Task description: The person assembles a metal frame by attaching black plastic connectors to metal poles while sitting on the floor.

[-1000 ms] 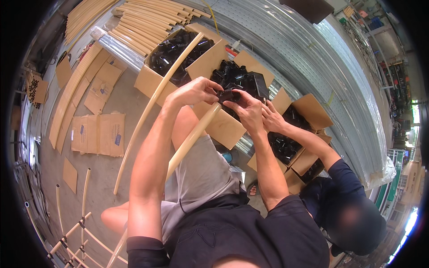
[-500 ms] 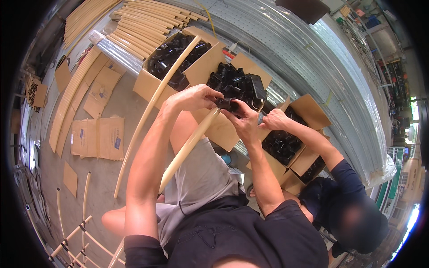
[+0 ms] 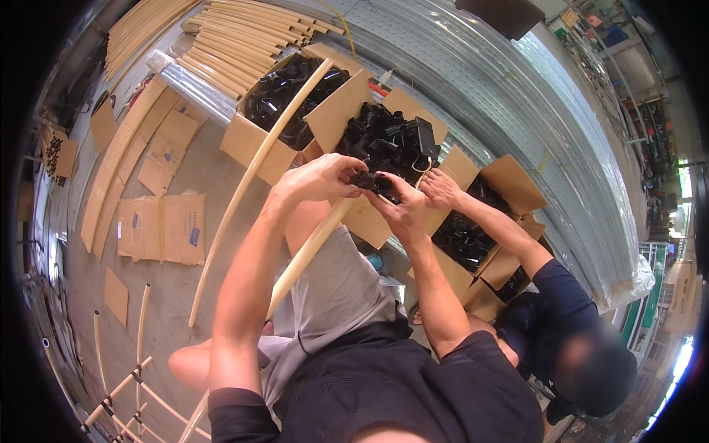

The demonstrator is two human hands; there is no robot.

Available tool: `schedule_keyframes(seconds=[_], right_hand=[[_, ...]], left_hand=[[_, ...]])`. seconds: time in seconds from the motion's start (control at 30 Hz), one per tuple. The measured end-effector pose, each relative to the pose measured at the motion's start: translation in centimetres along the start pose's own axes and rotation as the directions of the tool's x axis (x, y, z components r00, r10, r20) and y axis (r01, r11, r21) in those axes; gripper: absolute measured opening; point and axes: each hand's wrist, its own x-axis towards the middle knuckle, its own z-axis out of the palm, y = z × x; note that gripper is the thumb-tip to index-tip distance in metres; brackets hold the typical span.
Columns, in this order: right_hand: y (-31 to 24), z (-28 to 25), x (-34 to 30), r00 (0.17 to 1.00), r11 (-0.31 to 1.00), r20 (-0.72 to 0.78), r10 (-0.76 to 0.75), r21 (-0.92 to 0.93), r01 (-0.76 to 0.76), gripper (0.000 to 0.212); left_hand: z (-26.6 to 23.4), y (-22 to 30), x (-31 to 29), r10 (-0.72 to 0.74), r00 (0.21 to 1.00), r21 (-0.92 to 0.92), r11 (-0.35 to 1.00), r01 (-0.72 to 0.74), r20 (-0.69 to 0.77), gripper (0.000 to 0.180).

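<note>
Between my two hands is a black pipe fitting (image 3: 375, 183), at the upper end of a cream-coloured pipe (image 3: 310, 247) that slants up over my lap. My left hand (image 3: 329, 179) pinches the fitting's left side, fingertips closed on it. From the right, my right hand (image 3: 402, 203) grips the same fitting with thumb and fingers. How far the pipe sits in the fitting is hidden by my fingers. Just beyond is an open cardboard box heaped with black fittings (image 3: 380, 136), with a black rectangular device (image 3: 426, 138) and its pale cable on top.
A co-worker's hand (image 3: 442, 188) reaches in close to my right hand. Another long cream pipe (image 3: 255, 162) leans across a second box of fittings (image 3: 275, 103) on the left. Bundled metal profiles (image 3: 517, 111) lie beyond the boxes. A joined pipe frame (image 3: 136, 373) stands at lower left.
My hands and the fitting have moved slightly down toward me, and the fitting has turned. The co-worker's hand has shifted up and left, nearer the cable.
</note>
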Motion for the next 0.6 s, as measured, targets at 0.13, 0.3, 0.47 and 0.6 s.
schedule_keyframes(seconds=[0.13, 0.3, 0.47, 0.6], right_hand=[[-1.0, 1.0, -1.5, 0.999, 0.997, -0.033, 0.011, 0.07, -0.008, 0.041], [-0.6, 2.1, -2.2, 0.993, 0.965, -0.019, 0.119, 0.236, -0.111, 0.044], [-0.2, 2.5, -1.9, 0.987, 0.953, 0.048, 0.154, 0.258, -0.161, 0.043], [-0.5, 1.8, -0.7, 0.969, 0.941, 0.154, 0.191, 0.251, -0.225, 0.043]], left_hand=[[0.2, 1.5, -2.2, -0.058, 0.998, 0.087, 0.994, 0.06, -0.027, 0.054], [2.0, 0.1, -4.4, 0.083, 0.986, 0.034, 0.996, -0.079, -0.145, 0.065], [2.4, -0.6, -3.9, 0.093, 0.992, -0.101, 0.99, -0.102, -0.087, 0.067], [3.9, -3.3, -3.6, 0.181, 0.964, -0.042, 0.98, -0.192, -0.193, 0.065]])
